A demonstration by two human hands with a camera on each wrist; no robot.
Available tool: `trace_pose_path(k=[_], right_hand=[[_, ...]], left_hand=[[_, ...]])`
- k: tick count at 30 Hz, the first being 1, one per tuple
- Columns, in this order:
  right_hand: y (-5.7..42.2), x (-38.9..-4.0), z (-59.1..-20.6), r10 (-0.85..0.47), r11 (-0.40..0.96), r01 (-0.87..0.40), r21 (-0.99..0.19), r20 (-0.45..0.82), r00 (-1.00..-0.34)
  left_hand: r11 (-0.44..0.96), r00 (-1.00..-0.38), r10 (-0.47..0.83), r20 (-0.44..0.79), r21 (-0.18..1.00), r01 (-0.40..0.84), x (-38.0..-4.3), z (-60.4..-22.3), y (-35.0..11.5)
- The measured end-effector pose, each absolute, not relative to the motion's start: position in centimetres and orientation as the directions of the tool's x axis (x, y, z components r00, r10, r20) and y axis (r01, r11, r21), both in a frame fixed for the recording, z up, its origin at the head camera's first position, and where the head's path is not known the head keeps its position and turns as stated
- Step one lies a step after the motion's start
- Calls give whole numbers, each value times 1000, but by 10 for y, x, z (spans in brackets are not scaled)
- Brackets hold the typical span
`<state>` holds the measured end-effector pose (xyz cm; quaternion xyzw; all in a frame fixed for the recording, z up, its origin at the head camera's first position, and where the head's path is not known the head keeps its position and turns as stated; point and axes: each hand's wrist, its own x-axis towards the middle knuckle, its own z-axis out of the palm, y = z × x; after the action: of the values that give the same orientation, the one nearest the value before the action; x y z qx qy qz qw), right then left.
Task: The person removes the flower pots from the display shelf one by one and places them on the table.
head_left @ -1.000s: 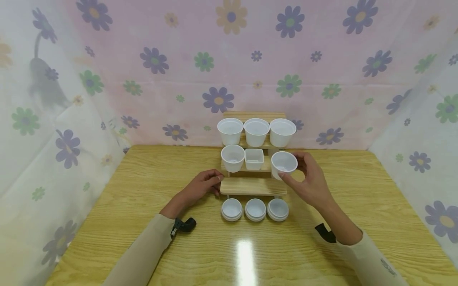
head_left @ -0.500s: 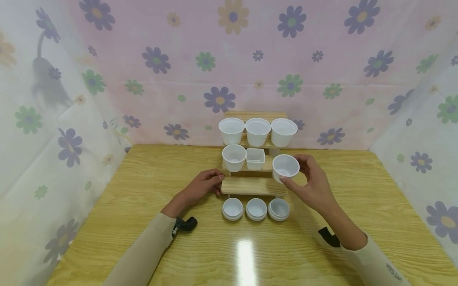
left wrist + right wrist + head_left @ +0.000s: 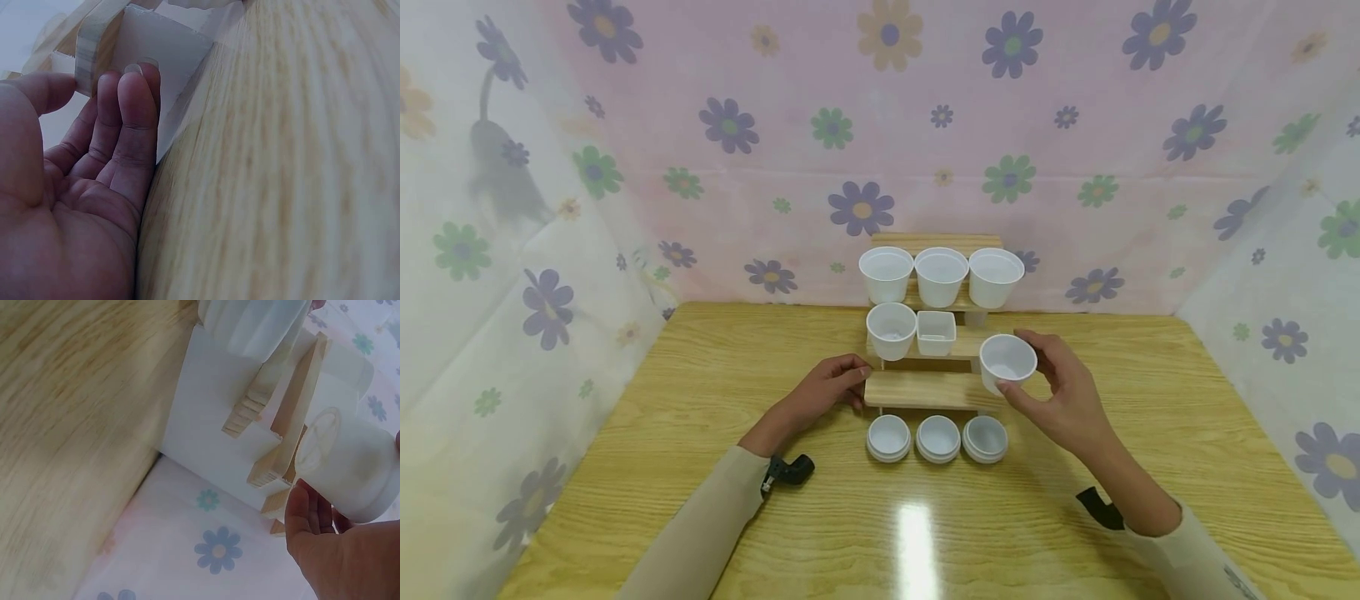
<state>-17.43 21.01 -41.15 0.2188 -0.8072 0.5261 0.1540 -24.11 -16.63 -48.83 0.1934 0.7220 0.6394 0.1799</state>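
My right hand [image 3: 1060, 400] holds a round white pot [image 3: 1008, 360] by its sides, thumb in front and fingers behind. The pot is raised at the right end of a stepped wooden rack [image 3: 932, 389]. In the right wrist view, the base of this white pot [image 3: 317, 440] shows a cross pattern, beside the rack's board ends. My left hand [image 3: 820, 396] grips the left end of the rack's lowest board. In the left wrist view, the thumb is at the board's end [image 3: 87, 56], and curled fingers [image 3: 137, 100] reach beneath it by the white side panel [image 3: 162, 50].
Three round white pots [image 3: 941, 277] line the top step. On the middle step stand a round pot [image 3: 891, 331] and a square pot [image 3: 936, 332]. Several small round pots [image 3: 937, 439] sit in front of the rack on the wood-grain table [image 3: 760, 533]. A floral cloth [image 3: 775, 217] hangs behind.
My right hand has lifted the round pot away from the middle step's right end, drawing it right and toward me. My left hand stays at the rack.
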Motion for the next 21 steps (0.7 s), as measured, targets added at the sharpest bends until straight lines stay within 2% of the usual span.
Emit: trace_pose_path(k=[21], right_hand=[[220, -159, -415, -232, 394, -510, -765, 454, -860]], left_hand=[[115, -863, 506, -21, 992, 43, -240, -486, -166]])
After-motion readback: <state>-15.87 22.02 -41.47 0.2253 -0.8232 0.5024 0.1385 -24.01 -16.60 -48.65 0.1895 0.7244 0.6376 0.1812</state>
